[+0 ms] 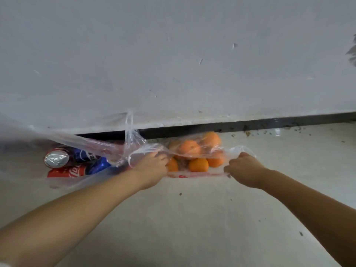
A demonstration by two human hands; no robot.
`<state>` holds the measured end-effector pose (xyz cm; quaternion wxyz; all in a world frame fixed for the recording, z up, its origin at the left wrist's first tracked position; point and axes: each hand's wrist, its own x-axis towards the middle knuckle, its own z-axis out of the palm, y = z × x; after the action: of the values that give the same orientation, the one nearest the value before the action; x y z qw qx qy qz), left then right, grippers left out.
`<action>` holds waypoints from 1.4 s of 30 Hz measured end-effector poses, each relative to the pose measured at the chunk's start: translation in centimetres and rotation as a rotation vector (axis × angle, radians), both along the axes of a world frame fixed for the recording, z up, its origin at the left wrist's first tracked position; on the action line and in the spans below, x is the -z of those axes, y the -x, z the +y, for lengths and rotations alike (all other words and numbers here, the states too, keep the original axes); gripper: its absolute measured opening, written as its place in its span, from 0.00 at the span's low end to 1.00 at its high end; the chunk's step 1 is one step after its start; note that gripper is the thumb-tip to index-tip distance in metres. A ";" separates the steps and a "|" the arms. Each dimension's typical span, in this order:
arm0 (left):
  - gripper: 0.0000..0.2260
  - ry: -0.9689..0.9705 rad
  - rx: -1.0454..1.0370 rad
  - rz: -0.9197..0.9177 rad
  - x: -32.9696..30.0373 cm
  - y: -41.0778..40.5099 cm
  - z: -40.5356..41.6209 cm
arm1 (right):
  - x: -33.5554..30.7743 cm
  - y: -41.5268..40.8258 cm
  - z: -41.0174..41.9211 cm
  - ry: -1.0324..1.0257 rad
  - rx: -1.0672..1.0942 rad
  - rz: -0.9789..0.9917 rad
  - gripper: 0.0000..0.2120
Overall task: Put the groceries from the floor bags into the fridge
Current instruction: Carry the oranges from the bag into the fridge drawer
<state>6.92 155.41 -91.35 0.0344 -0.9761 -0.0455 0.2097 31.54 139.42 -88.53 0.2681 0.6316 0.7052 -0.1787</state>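
Note:
A clear plastic bag [194,173] with several oranges [198,164] lies on the floor against the wall. My left hand [152,166] grips the bag's left edge, its fingers curled into the plastic. My right hand [243,167] grips the bag's right edge, knuckles up. The plastic is stretched between the two hands over the oranges. To the left, a second clear bag [63,139] holds soda cans: a red one [67,171] and a blue one [82,155], lying on their sides. The fridge is out of view.
A white wall [173,64] with a dark baseboard [250,125] runs just behind the bags. Pale floor [192,218] with dust specks spreads in front. Crumbs and debris lie along the baseboard at the right.

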 end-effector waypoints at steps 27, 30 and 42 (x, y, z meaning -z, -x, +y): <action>0.25 0.646 -0.817 -0.063 6.7 -7.3 -0.4 | 4.9 -3.3 5.5 -0.063 0.955 0.446 0.25; 0.33 0.659 -0.731 -0.171 6.7 -5.1 -1.8 | 5.7 -3.4 5.1 -0.093 0.987 0.480 0.27; 0.28 0.209 -0.345 -0.122 6.6 -1.3 -3.4 | 6.4 0.6 -4.8 -0.356 0.325 0.059 0.38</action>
<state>8.26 152.03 -97.92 -0.1061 -0.9630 -0.1919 0.1565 30.93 134.66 -94.96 0.0995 0.7686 0.6221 -0.1110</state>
